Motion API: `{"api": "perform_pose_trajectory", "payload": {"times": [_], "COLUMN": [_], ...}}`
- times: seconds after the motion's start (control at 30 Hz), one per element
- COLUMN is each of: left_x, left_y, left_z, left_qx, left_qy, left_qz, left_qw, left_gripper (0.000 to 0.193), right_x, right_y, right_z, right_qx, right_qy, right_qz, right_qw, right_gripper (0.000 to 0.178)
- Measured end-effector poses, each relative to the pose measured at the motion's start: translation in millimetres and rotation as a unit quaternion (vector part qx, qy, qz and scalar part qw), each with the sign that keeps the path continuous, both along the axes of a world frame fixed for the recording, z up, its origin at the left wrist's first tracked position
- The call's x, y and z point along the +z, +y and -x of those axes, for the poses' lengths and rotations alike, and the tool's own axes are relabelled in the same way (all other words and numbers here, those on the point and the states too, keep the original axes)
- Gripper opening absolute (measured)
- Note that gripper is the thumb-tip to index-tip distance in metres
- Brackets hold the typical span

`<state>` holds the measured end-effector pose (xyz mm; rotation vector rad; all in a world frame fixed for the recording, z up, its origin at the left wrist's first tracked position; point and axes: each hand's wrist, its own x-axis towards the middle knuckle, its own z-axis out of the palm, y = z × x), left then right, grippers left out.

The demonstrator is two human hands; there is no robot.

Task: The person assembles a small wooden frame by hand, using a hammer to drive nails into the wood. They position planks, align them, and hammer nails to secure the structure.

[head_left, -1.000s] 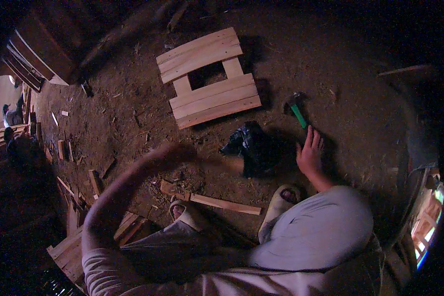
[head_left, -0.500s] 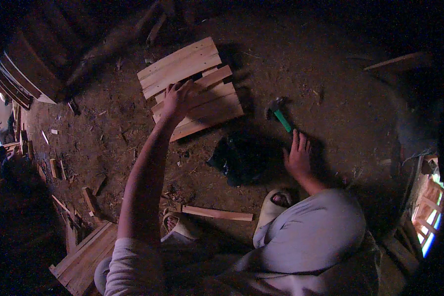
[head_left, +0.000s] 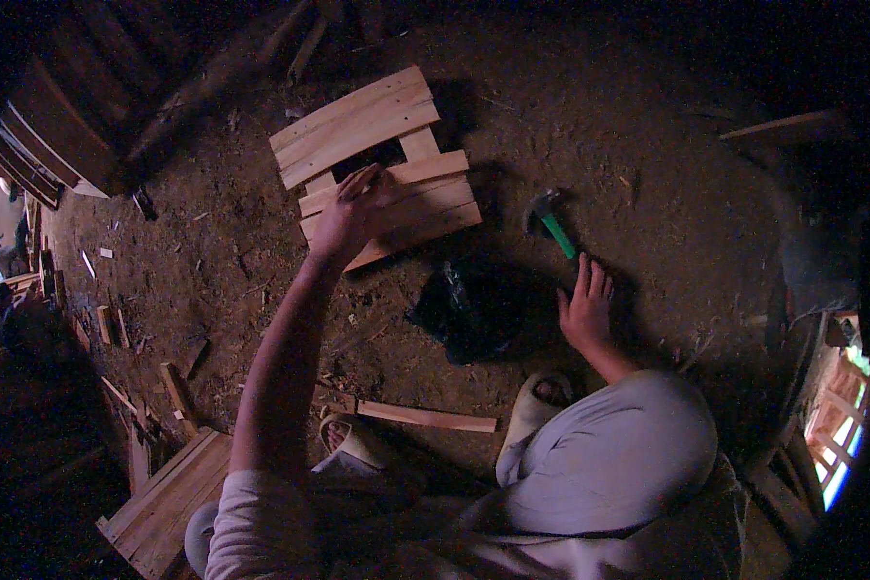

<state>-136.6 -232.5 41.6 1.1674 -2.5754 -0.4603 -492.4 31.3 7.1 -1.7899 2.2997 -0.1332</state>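
Note:
A small panel of pale wooden boards [head_left: 358, 116] lies on the dirt floor ahead, with a dark gap across it and a cross-piece bridging the gap's right end. At the gap's near side is a narrow wooden slat [head_left: 430, 168]. My left hand [head_left: 351, 215] rests over this slat, its fingers bent at the far edge; the thumb is hard to make out. To the right lies a hammer [head_left: 557, 234] with a green handle. My right hand [head_left: 587, 307] has its fingers stretched out at the handle's near end, fingertips touching or almost touching it.
A crumpled black plastic bag [head_left: 464, 314] sits between my hands. A thin wooden strip [head_left: 425, 417] lies between my sandalled feet. More nailed boards [head_left: 169, 503] are at the lower left, and scraps of wood [head_left: 176, 396] litter the left floor. Stacked timber [head_left: 63, 145] stands far left.
The narrow slat has shifted toward me, against the near boards, and the gap beyond it has widened. My left hand has come slightly nearer with it. My right hand has barely moved.

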Motion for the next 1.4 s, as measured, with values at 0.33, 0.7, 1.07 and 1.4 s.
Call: {"api": "perform_pose_trajectory", "payload": {"times": [0.33, 0.7, 1.07, 1.4], "left_x": [-4.5, -9.7, -7.2, -45.5], "left_y": [-1.0, -20.1, -26.3, -29.3], "left_z": [6.3, 4.9, -0.8, -10.7], "left_qx": [0.025, 0.088, 0.07, 0.123], "left_qy": [0.005, 0.071, 0.137, 0.245], "left_qz": [0.03, -0.007, -0.078, -0.19], "left_qw": [0.999, 0.994, 0.985, 0.943], "left_gripper": [0.039, 0.033, 0.037, 0.039], "right_x": [-3.0, 1.0, -2.1, -1.0], "right_y": [3.4, 1.3, 5.5, 4.0], "right_z": [3.5, 3.9, 7.4, 3.2], "right_qx": [-0.007, 0.007, 0.013, 0.024], "right_qy": [0.009, -0.013, -0.008, -0.007], "right_qz": [-0.003, -0.002, 0.005, 0.02], "right_qw": [1.0, 1.0, 1.0, 1.0], "right_gripper": [0.075, 0.074, 0.074, 0.076]}}
